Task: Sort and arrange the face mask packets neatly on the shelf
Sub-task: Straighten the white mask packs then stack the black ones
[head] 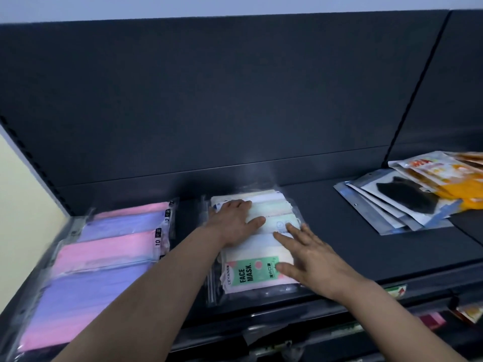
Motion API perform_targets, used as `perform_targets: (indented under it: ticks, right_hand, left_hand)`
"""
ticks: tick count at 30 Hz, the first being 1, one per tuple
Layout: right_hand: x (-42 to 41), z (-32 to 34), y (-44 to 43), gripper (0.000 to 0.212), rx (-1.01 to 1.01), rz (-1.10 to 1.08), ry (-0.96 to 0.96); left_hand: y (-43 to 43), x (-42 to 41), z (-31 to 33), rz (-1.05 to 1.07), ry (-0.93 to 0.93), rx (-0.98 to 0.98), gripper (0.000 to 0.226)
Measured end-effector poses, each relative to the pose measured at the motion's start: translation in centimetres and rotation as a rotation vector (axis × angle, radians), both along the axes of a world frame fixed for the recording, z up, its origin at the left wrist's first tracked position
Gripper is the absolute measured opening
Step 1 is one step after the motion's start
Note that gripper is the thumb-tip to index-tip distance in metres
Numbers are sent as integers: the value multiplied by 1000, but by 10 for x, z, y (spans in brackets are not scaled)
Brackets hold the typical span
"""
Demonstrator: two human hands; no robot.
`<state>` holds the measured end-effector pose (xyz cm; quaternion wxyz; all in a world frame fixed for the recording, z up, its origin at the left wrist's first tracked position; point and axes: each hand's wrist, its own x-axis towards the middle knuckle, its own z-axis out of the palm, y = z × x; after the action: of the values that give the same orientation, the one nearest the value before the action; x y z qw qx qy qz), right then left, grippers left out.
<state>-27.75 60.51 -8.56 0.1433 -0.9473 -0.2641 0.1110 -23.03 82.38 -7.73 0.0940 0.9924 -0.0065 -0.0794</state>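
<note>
Shelf (352,244): dark, pastel packet stack (251,275) in the middle, near edge.
Grips: my left grip (232,220) and right grip (311,259) lie flat on it, fingers straight, holding nothing.
Tip: I'd press lightly, squaring those slippery edges.

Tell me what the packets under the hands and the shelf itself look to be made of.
Packets under the left hand and right hand: thin clear plastic film, glossy, judging by the glare and see-through edges. Their green label looks like printed paper or film. Shelf: probably painted metal, dark and matte, smooth with a faint sheen.
</note>
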Motion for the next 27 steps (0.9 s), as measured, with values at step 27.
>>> perform_targets:
  ticks: [27]
  right_hand:
    - [-4, 4, -32, 50, 114, 22, -104]
  left_hand:
    - [-60, -15, 28, -76, -139, -162, 49]
